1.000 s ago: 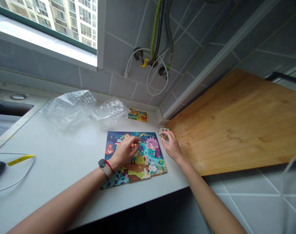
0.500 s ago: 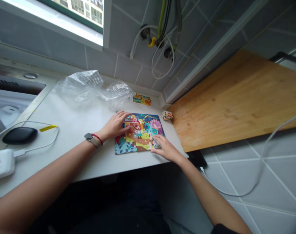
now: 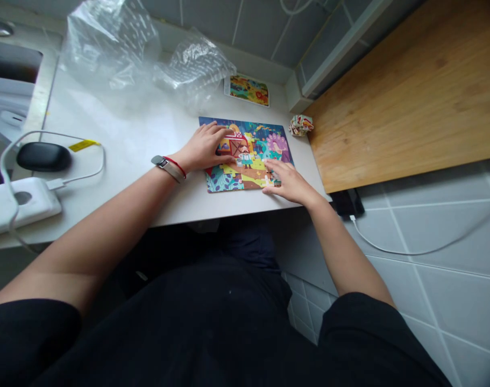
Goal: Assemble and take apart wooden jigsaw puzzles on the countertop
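White countertop (image 3: 119, 121) seen from above, with a multicoloured jigsaw puzzle (image 3: 271, 141) lying flat at its centre-right, just behind the counter's front edge. The left hand (image 3: 202, 148) rests on the puzzle's left half with the fingers spread, and the right hand (image 3: 290, 183) lies on the lower right corner, its fingertips (image 3: 269, 171) on the picture and its heel over the bare counter. The hands are open and apart, clamped on nothing, with part of the puzzle showing between them. A small pile of puzzle pieces (image 3: 301, 124) sits just beyond the puzzle's upper right corner, near the edge of a bamboo cutting board (image 3: 410, 102), which fills the upper right of the frame. Only a narrow strip of counter separates the puzzle's right edge from that board. A small picture card (image 3: 247, 90) lies above the puzzle, beside crumpled clear plastic wrap (image 3: 194, 64) at upper centre. The counter extends well to the left, where a black oval case (image 3: 43, 156), a white power bank (image 3: 25, 200) and a white cable (image 3: 77, 180) lie near the frame's left edge.
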A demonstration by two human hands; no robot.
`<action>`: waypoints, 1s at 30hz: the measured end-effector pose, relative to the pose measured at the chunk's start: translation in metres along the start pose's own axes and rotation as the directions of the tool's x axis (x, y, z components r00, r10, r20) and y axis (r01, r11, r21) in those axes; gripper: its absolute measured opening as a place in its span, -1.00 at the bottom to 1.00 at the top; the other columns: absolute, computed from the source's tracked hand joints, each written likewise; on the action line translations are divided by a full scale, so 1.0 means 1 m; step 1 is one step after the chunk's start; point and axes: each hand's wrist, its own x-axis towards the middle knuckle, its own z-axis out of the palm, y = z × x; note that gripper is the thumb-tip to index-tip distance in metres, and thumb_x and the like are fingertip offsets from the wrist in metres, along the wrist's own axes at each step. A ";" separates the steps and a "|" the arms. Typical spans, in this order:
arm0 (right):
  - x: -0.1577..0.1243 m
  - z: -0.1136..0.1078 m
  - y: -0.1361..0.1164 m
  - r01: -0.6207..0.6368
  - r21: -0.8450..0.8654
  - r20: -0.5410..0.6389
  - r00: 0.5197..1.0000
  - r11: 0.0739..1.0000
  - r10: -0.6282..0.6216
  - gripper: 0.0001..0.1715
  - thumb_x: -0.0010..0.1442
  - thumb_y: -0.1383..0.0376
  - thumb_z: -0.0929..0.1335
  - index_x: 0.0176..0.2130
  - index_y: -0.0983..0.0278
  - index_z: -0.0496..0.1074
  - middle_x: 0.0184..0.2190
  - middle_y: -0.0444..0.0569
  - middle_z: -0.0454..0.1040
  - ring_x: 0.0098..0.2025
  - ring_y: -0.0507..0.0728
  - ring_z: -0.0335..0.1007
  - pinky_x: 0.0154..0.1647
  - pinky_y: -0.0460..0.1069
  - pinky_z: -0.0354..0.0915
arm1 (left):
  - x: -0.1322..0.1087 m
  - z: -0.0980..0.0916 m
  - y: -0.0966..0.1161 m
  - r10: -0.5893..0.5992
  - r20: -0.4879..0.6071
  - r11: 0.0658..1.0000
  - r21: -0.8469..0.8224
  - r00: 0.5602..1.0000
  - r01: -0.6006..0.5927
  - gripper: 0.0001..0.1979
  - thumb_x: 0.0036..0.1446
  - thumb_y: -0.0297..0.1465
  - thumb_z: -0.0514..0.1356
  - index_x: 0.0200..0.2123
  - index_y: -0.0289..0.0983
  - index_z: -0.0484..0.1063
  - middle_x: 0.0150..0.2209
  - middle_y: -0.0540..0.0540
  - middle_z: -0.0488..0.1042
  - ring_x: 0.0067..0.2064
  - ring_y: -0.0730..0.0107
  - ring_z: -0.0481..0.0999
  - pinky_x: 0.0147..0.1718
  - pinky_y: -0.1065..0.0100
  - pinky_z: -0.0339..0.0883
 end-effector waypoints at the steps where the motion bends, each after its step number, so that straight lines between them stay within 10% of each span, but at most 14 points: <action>1: 0.001 0.000 0.001 0.003 0.009 0.000 1.000 1.000 -0.003 -0.03 0.16 0.10 0.56 0.43 0.16 0.27 0.42 0.16 0.28 0.44 0.45 0.19 0.46 0.39 0.11 | 0.001 0.000 0.000 0.002 -0.007 1.000 -0.004 1.000 -0.002 -0.18 0.14 0.04 0.34 0.35 -0.24 0.32 0.28 -0.34 0.38 0.37 -0.27 0.24 0.35 -0.18 0.06; 12: 0.027 -0.012 0.012 0.031 0.037 0.074 0.997 0.999 -0.034 0.12 0.02 0.04 0.63 0.43 0.08 0.27 0.44 0.14 0.21 0.50 0.51 0.03 0.50 0.44 0.00 | 0.002 -0.009 0.002 -0.033 -0.064 0.995 -0.097 0.997 0.026 -0.26 0.06 -0.10 0.46 0.26 -0.21 0.39 0.18 -0.25 0.37 0.19 -0.09 0.42 0.24 -0.07 0.33; 30: 0.054 -0.017 -0.004 0.111 0.190 -0.142 0.986 0.975 -0.084 -0.24 0.22 0.07 0.53 0.32 0.17 0.42 0.26 0.14 0.42 0.34 0.39 0.30 0.43 0.31 0.20 | 0.006 -0.014 0.014 -0.160 -0.249 0.957 -0.277 0.955 0.088 -0.58 0.05 -0.51 0.23 0.03 -0.27 0.53 0.05 -0.16 0.59 0.04 0.14 0.58 0.06 0.13 0.52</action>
